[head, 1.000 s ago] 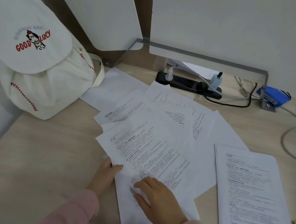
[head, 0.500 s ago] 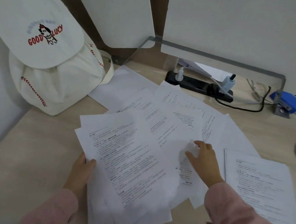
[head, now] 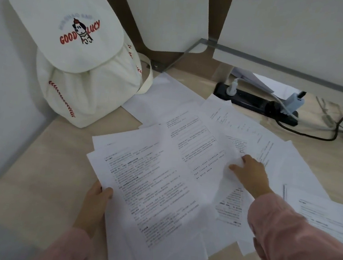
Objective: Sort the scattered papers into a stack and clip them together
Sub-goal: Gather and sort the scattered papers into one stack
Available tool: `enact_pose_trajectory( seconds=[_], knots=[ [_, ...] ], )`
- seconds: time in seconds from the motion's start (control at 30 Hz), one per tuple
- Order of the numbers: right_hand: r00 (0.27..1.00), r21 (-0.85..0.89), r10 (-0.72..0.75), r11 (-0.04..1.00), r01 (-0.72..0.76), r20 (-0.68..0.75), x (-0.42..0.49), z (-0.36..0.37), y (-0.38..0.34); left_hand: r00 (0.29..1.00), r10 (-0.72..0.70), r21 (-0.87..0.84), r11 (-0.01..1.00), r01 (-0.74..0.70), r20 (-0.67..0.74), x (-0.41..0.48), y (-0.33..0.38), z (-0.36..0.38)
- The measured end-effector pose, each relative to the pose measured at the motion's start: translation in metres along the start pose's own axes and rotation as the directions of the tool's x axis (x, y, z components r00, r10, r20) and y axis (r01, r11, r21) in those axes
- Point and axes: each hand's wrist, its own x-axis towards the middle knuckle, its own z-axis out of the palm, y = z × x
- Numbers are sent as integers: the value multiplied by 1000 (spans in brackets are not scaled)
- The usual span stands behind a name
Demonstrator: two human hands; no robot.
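Nearest the camera, two pink sleeves reach over a pale wooden desk. The left hand grips the left edge of a few overlapping printed papers, with its thumb on top and its fingers hidden beneath. The right hand rests further in, thumb and forefinger pinching a sheet so that it bunches up slightly. The papers lie fanned loosely across the middle of the desk, some blank side up and none squared together. To the right, a separate neater stack lies apart from them. Further back, a cream backpack leans in the left corner, and a black power strip with plugs lies along the wall.
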Motion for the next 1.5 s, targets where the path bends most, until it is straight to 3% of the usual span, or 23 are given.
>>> enact_pose_trajectory(
  seconds=[0.1,0.27,0.43,0.5,0.6,0.67,0.93,1.13,1.3,1.4,1.5],
  knots=[
    [998,230,-8,973,24,-69,-10,-4,7,1000,-4,-15,1000,4,-22,-1,3,-1],
    [973,424,2,900,99,-231,-37,-30,24,1000,11,-39,999,-10,17,-3,5,-1],
    [949,669,85,728,149,-304,-56,-61,45,999,35,-15,999,-35,-36,-3,2,4],
    [946,781,154,609,136,-285,-63,-73,52,997,60,9,998,-59,-52,-4,2,7],
    [973,907,181,418,57,-145,-76,-78,63,996,75,31,997,-74,-51,-6,1,7],
    [988,921,137,389,7,-65,-86,-68,66,997,64,35,997,-63,-46,-7,0,6],
    [989,835,16,534,-131,146,-123,5,38,999,21,-87,996,-19,27,-18,-3,1],
    [964,717,-87,686,-124,250,-138,38,17,987,-96,-273,953,129,131,-22,-2,10],
    [911,647,-171,752,-125,375,-141,43,10,994,59,-119,992,-48,94,-24,-7,13],
    [966,622,-105,780,-69,238,-127,39,20,997,46,-55,998,-42,69,-22,-12,13],
    [994,594,64,798,-106,90,-111,31,37,997,49,-31,998,-47,56,-18,-13,13]
  ],
)
